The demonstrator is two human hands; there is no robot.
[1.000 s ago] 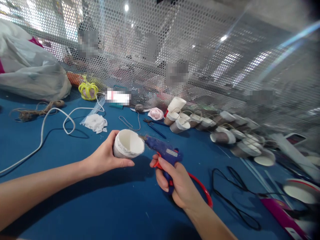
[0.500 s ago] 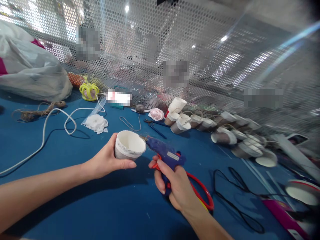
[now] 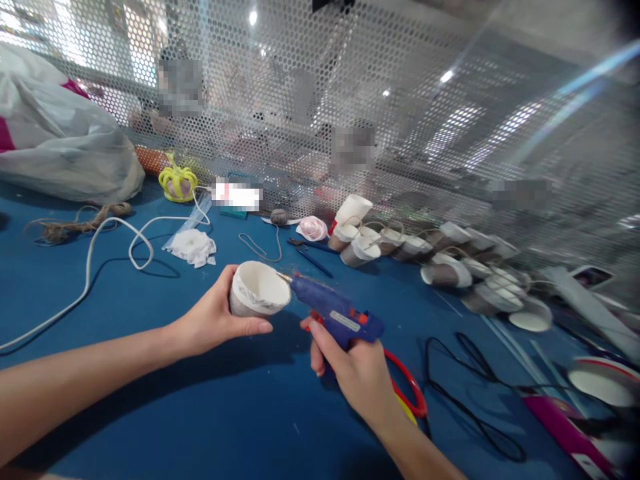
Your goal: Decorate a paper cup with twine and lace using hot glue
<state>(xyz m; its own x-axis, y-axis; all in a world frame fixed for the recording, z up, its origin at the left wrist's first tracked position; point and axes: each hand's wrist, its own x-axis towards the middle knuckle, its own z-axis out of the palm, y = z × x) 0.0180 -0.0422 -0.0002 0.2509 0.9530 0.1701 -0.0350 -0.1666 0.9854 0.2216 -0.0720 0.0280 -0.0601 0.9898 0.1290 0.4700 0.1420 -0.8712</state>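
My left hand (image 3: 220,313) is closed around a small paper cup (image 3: 257,303), white inside with a pale band below its rim and a greyish lower wall. The cup's mouth faces up and toward me. In my right hand (image 3: 350,373) is a blue glue gun (image 3: 327,307) with a red trigger, partly covered by my fingers. Its metal nozzle points left at the cup's right rim; whether it touches cannot be made out. Behind my right wrist lies a ring-shaped red item (image 3: 413,387) with a yellow part beside it.
Several wrapped cups with string handles (image 3: 415,247) line the back right. A black cord (image 3: 470,413) and a magenta device (image 3: 565,427) lie at right. A white cable (image 3: 90,267), lace (image 3: 193,247), pliers (image 3: 313,260) and twine (image 3: 75,227) are spread left and ahead. A perforated screen (image 3: 290,87) stands behind.
The glue gun has turned to a flatter angle, its rear shifting right, with the nozzle still by the cup's right rim. My left hand and the cup have barely moved.
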